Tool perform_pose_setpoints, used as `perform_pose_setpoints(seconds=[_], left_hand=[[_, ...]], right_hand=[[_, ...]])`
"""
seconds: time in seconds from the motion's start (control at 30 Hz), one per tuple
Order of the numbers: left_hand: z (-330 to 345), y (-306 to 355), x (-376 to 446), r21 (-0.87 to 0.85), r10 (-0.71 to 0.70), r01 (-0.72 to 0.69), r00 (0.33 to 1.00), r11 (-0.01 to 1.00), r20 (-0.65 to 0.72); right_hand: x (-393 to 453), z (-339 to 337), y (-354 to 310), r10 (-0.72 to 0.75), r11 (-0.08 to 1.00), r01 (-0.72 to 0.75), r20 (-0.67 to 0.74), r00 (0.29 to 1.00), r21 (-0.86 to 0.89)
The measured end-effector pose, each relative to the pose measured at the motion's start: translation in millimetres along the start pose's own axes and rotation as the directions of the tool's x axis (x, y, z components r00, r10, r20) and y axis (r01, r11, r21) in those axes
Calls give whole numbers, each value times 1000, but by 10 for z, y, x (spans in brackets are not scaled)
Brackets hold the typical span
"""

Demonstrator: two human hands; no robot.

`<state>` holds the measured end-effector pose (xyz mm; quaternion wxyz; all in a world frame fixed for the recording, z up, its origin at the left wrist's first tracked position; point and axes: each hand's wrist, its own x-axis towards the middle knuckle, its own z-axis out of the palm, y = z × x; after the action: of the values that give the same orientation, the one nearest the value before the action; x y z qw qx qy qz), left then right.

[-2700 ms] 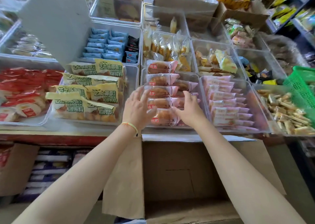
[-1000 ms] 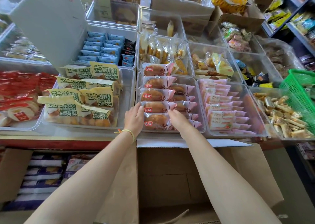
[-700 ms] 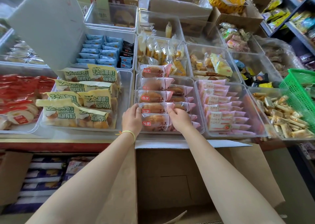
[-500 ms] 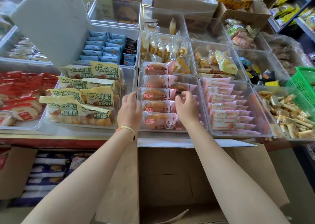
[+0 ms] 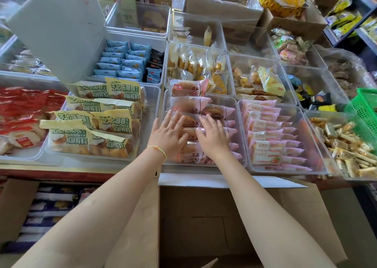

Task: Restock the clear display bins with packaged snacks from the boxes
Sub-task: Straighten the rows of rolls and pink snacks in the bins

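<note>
Pressed left hand (image 5: 167,133) and right hand (image 5: 212,135) flat, fingers straight, gripping nothing, atop pink-wrapped buns (image 5: 189,104) toward twelve o'clock; best kept light, even, avoiding crushing.

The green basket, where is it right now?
The green basket sits at the far right edge of the head view, just behind the bin of gold-wrapped sticks and right of the pink packs.

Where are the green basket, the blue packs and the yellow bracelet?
Green basket (image 5: 365,112), head view: on its mesh side wall.
Blue packs (image 5: 122,60), head view: on the middle of the stacked rows in their bin.
Yellow bracelet (image 5: 158,149), head view: on the band across the left wrist.
</note>
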<state>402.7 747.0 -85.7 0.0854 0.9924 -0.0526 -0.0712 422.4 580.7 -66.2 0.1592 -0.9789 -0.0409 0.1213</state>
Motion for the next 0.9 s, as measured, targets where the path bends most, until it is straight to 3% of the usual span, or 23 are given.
perform_pose_setpoints(seconds=[0.13,0.27,0.37,0.6,0.9], left_hand=[[-30,14,11,-30,2,-1,1000,1000,14],[-101,34,17,-62,-10,8,999,998,-44],[-151,39,109,-102,-65,56,994,993,-87],[-100,16,260,-47,-76,75,997,996,-23],[-79,2,270,-82,-103,103,995,991,6]], right_hand=[[57,-36,1,9,999,-8,-9,1000,43],[205,-283,-99,65,948,4,-204,977,318],[329,-485,-141,124,904,-66,-112,986,423],[515,-500,-205,32,934,-60,86,996,353],[541,-268,-192,15,965,0,-55,998,263]])
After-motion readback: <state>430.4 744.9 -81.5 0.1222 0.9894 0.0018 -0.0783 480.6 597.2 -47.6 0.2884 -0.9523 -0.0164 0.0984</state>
